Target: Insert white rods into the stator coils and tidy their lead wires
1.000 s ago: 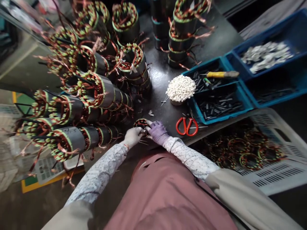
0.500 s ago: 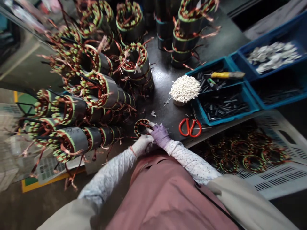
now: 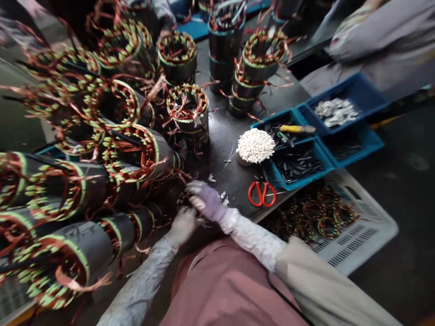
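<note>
A small wound motor stator [image 3: 183, 199] sits at the near edge of the dark table, mostly covered by my hands and blurred. My left hand [image 3: 183, 226], in a pale glove, is closed on its near side. Over its far right side lies my right hand [image 3: 209, 201], in a purple glove, with the fingers curled around the rim. Small pale scraps [image 3: 223, 198] lie on the table just right of my hands. Red-handled scissors [image 3: 261, 194] rest further right.
Stacked stators [image 3: 81, 244] fill the left side, copper leads sticking out. A heap of white sticks [image 3: 255, 146] stands beside blue bins [image 3: 299, 181] of black tubing; a yellow-handled tool [image 3: 297, 129] lies across them. A white crate [image 3: 367, 235] holds more stators. Another person's sleeve [image 3: 384, 36] shows at upper right.
Both hands have moved left with the stator, and the right hand now covers more of it. Pale scraps now show beside my hands. The camera view has shifted.
</note>
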Demonstrator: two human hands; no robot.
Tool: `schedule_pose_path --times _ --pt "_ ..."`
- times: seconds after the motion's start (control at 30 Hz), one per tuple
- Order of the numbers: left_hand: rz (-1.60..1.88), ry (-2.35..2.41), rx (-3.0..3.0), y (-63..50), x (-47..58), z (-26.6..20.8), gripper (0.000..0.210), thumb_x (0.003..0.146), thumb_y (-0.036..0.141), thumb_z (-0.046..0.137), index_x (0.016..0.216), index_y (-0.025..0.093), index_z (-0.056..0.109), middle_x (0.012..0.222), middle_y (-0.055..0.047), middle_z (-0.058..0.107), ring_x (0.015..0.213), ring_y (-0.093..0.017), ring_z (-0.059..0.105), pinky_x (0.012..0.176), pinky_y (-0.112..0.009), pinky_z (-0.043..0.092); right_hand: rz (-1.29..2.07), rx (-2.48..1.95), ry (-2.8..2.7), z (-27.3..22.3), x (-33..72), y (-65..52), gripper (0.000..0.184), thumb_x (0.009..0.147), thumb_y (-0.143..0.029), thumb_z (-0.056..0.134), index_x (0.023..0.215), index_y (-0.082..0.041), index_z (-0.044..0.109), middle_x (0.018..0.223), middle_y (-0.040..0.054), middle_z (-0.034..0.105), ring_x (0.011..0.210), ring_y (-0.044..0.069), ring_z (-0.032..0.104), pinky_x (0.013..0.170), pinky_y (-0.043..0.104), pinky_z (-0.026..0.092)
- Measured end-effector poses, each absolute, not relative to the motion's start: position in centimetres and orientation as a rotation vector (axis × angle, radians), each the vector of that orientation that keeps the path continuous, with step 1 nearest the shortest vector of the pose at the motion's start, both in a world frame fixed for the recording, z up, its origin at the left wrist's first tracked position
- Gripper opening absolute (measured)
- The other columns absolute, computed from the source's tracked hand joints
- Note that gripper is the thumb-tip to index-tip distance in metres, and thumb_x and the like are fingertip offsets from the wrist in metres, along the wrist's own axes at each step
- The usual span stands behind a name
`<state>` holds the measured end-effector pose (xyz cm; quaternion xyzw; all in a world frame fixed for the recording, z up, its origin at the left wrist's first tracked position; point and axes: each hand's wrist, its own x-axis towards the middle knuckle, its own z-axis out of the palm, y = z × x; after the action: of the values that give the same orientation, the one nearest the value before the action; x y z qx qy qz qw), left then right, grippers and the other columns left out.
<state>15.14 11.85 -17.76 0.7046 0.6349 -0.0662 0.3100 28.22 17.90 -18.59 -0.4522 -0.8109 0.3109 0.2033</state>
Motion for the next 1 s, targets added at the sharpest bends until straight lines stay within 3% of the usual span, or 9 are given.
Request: schedule_pose_path --times 0.1,0.2,0.33,0.47,0.57,0.67,0.83,1.0 --pt "-0.275 1.635 1.908 11.6 13.3 -17.0 0.023 0.082 0.033 0.059 0.099 0.024 0.07 0.11 -0.01 0.065 0.102 -0.029 0.057 0.085 -0.041 0.045 0.711 -1.517 -2.119 -20.8 35.1 19.5 0.041 0.094 -0.033 0.036 0.125 -0.016 0.055 0.137 0.0124 0.048 0.129 0.022 0.04 0.108 0.04 0.034" --pt "-0.395 1.664 1.988 12.7 13.0 -17.7 0.025 0.087 0.028 0.051 0.102 0.03 0.07 0.121 -0.009 0.061 0.105 -0.03 0.055 0.09 -0.045 0.042 0.712 -1.584 -2.27 -23.8 38.6 22.9 0.047 0.09 -0.036 0.044 0.131 -0.013 0.05 0.143 0.0147 0.041 0.134 0.028 0.032 0.109 0.049 0.027" --pt "-0.384 1.922 1.898 14.4 13.8 -19.8 0.026 0.087 0.03 0.049 0.104 0.026 0.069 0.119 -0.011 0.062 0.111 -0.03 0.053 0.096 -0.046 0.039 0.677 -1.625 -2.432 -26.0 36.3 28.7 0.058 0.088 -0.039 0.05 0.139 -0.012 0.041 0.149 0.0165 0.029 0.138 0.032 0.022 0.111 0.052 0.019" --pt "-0.147 1.933 1.997 10.6 14.1 -21.2 0.024 0.087 0.028 0.051 0.1 0.031 0.069 0.122 -0.007 0.061 0.122 -0.027 0.048 0.105 -0.05 0.032 0.732 -1.339 -2.665 -26.5 33.6 31.0 0.051 0.09 -0.039 0.048 0.137 -0.019 0.046 0.147 0.011 0.037 0.138 0.031 0.022 0.11 0.053 0.015" --pt "0.002 1.78 1.994 5.3 14.2 -22.4 0.021 0.083 0.028 0.055 0.094 0.032 0.071 0.12 -0.004 0.062 0.123 -0.026 0.049 0.104 -0.047 0.037 0.784 -0.93 -2.808 -26.9 34.2 28.4 0.044 0.09 -0.04 0.048 0.131 -0.024 0.052 0.142 0.0063 0.045 0.137 0.028 0.026 0.111 0.053 0.015" --pt "0.023 1.924 1.848 2.8 15.2 -24.1 0.022 0.08 0.026 0.056 0.094 0.03 0.072 0.134 -0.004 0.051 0.131 -0.027 0.039 0.104 -0.044 0.04 0.82 -0.752 -2.85 -27.1 36.3 23.5 0.047 0.088 -0.042 0.05 0.129 -0.02 0.053 0.14 0.0089 0.047 0.135 0.029 0.03 0.11 0.053 0.018" --pt "0.146 1.807 1.899 6.2 18.0 -25.6 0.021 0.08 0.029 0.058 0.095 0.031 0.072 0.144 -0.003 0.039 0.134 -0.027 0.034 0.108 -0.045 0.033 0.767 -0.925 -2.649 -26.5 39.5 17.1 0.049 0.09 -0.046 0.044 0.126 -0.016 0.055 0.137 0.0103 0.05 0.134 0.028 0.033 0.11 0.049 0.025" --pt "0.246 1.684 1.976 7.6 17.5 -25.1 0.02 0.081 0.03 0.058 0.094 0.029 0.073 0.148 -0.004 0.033 0.137 -0.028 0.029 0.109 -0.046 0.031 0.511 -1.548 -2.221 -26.9 40.9 14.8 0.052 0.093 -0.047 0.032 0.132 -0.017 0.048 0.144 0.0124 0.039 0.138 0.029 0.025 0.11 0.051 0.026"
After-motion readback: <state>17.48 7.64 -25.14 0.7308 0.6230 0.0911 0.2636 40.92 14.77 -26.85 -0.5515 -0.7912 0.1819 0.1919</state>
